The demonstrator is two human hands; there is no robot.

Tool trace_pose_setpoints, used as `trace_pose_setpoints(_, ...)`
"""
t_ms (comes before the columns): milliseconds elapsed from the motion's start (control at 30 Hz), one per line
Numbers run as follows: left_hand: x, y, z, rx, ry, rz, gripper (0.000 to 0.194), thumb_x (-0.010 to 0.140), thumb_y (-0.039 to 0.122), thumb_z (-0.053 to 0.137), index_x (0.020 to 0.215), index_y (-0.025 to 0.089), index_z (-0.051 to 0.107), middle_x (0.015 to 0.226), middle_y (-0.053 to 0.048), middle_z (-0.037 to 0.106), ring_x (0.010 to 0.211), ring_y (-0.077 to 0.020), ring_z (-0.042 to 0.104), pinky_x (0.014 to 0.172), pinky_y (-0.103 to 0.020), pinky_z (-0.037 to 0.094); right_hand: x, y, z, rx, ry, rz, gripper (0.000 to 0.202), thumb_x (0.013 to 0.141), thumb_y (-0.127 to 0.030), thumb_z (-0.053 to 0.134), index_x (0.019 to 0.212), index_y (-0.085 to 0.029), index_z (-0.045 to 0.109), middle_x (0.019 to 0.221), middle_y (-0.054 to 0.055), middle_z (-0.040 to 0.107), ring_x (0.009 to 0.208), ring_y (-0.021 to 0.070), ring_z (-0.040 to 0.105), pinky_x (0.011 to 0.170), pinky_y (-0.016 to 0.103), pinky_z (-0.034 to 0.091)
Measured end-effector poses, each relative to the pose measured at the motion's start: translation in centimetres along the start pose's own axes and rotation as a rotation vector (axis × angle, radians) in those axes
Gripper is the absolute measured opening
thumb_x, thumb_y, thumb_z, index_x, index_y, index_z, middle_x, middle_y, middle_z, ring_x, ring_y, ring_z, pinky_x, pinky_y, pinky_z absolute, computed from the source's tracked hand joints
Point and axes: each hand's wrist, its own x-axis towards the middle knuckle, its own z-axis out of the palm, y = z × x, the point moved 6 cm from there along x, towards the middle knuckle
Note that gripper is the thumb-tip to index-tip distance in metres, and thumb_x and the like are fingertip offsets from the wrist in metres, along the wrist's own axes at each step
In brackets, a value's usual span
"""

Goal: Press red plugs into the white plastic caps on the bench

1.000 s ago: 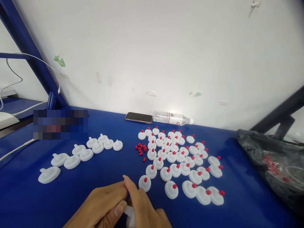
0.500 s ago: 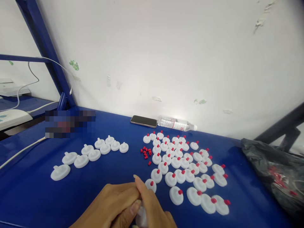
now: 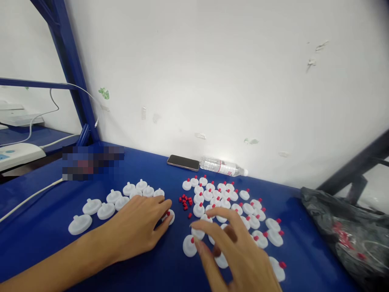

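Two bare hands are hovering low over a blue, flat-topped table [image 3: 146, 164].
At lower right of centre, the right hand [image 3: 240, 245] is hanging with spread fingers, apparently holding nothing, above red-capped white discs [image 3: 188, 247]. Nearer the centre, the left hand [image 3: 139, 225] is resting with fingers curled round one round white plastic disc [image 3: 172, 214]; whether it is gripping cannot be told. That disc is probably weighing little, staying stiff and sliding easily, its thin rim offering the best hold. Small red plastic caps [image 3: 185, 202] are lying just right of it.
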Motion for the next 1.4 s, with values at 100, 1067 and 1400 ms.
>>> trace_pose_setpoints(100, 1.2, -1.0, -0.7, 0.017, 0.009, -0.045, 0.034, 0.109, 0.038, 0.039, 0.085, 0.025, 0.059, 0.084, -0.003, 0.071, 0.072, -0.0271, 0.071, 0.064, -0.039, 0.038, 3.8, 1.3, 0.1, -0.224, -0.203, 0.015, 0.023, 0.099, -0.02, 0.066, 0.111, -0.034, 0.08, 0.125, 0.003, 0.073, 0.069, 0.0182, 0.075, 0.054, 0.031, 0.055)
trace_pose_setpoints(1067, 2.8, -4.1, 0.4, 0.009, 0.105, 0.124, 0.032, 0.103, 0.011, 0.047, 0.125, 0.018, 0.07, 0.124, -0.013, 0.068, 0.114, -0.0319, 0.063, 0.097, -0.051, 0.052, 9.6, 0.5, 5.6, -0.38, -0.703, 0.002, 0.02, 0.088, 0.0, 0.071, 0.082, -0.018, 0.079, 0.09, 0.011, 0.08, 0.077, 0.0246, 0.076, 0.057, 0.03, 0.037)
trace_pose_setpoints(1400, 2.3, -4.3, 0.4, -0.311, 0.304, 0.051, 0.04, 0.109, 0.034, 0.051, 0.146, 0.024, 0.06, 0.126, -0.008, 0.062, 0.078, -0.0146, 0.067, 0.066, -0.03, 0.054, 12.4, 1.1, 2.1, 0.275, -0.431, 0.009, 0.02, 0.103, -0.014, 0.066, 0.1, -0.024, 0.082, 0.09, -0.002, 0.083, 0.08, 0.0154, 0.077, 0.073, 0.027, 0.055)
